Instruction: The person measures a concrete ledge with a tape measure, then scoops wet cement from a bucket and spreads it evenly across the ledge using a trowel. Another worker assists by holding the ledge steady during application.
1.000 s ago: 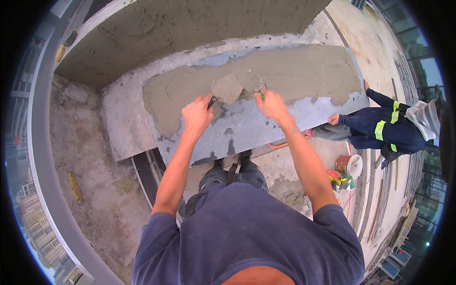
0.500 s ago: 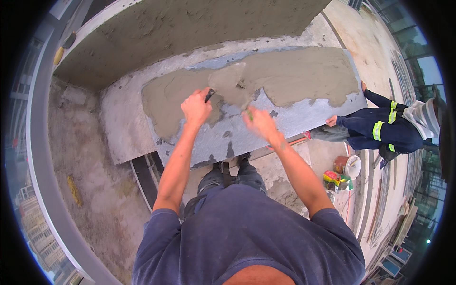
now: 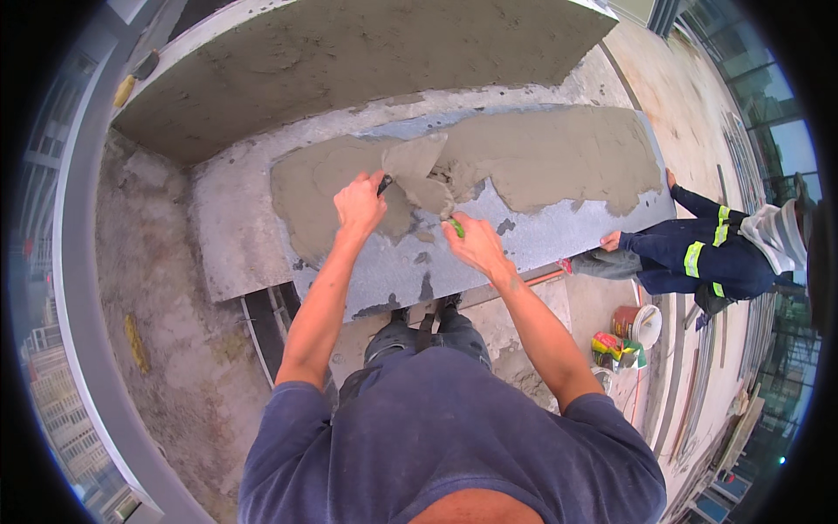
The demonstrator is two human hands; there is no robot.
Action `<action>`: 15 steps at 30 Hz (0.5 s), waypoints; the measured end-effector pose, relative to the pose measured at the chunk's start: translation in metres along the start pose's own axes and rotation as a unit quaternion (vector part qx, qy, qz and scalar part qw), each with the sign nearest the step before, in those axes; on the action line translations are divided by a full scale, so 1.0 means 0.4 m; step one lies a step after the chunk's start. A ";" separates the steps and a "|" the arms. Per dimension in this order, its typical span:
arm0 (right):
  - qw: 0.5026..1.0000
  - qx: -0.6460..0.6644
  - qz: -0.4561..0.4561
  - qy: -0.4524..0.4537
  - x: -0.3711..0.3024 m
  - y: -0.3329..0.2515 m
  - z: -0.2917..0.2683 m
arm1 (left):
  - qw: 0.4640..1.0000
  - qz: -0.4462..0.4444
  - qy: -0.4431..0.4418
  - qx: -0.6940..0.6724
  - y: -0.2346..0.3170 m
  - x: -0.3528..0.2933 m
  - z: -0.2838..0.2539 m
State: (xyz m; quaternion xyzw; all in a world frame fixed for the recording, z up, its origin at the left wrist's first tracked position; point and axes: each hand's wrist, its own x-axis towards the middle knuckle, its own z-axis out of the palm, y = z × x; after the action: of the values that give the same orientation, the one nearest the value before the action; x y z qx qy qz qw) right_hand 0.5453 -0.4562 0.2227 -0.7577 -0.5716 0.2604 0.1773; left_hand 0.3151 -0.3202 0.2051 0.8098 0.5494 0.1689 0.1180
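My left hand [image 3: 359, 205] is closed round the black handle of a trowel, whose broad mortar-smeared blade [image 3: 413, 155] points away to the right. My right hand [image 3: 476, 242] grips a second trowel by its green handle [image 3: 456, 227]. That trowel's coated blade [image 3: 426, 194] reaches left and meets, or nearly meets, the first blade. Both tools are over a grey stone slab [image 3: 537, 229] thickly spread with wet mortar [image 3: 559, 148]. Bare stone shows along the slab's near edge, with dark mortar smudges on it.
A co-worker [image 3: 698, 249] in a dark jacket with reflective bands has both hands at the slab's right end. Behind the slab rises a mortar-coated panel [image 3: 349, 70]. A bucket [image 3: 646, 326] and a red-yellow bag [image 3: 608, 345] stand at right. A metal frame [image 3: 74, 288] runs along the left.
My right hand has shifted slightly down, its trowel now plainly visible beside the left one. The left trowel's blade is raised more into view. The whole scene sits slightly lower.
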 end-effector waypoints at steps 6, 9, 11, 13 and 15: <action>1.000 0.001 0.002 0.017 0.103 0.033 -0.060 | 0.995 0.078 -0.066 0.010 0.003 -0.048 -0.012; 0.999 -0.029 -0.012 -0.027 0.076 0.019 -0.015 | 0.997 0.053 -0.060 0.010 0.026 -0.032 -0.012; 0.995 -0.038 -0.028 -0.092 0.008 0.001 -0.019 | 1.000 -0.011 -0.007 -0.009 -0.017 -0.044 0.008; 0.999 -0.006 -0.041 -0.025 -0.016 0.056 -0.014 | 0.994 -0.080 0.029 -0.066 -0.044 -0.047 0.023; 0.992 0.126 0.008 -0.021 -0.022 0.080 -0.024 | 0.977 -0.146 0.001 -0.157 -0.087 -0.062 0.038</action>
State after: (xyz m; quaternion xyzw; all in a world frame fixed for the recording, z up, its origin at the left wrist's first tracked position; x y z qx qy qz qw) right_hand 0.5741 -0.4733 0.2138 -0.7284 -0.5316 0.3473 0.2572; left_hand 0.2833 -0.3307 0.1746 0.6921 0.6284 0.2346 0.2667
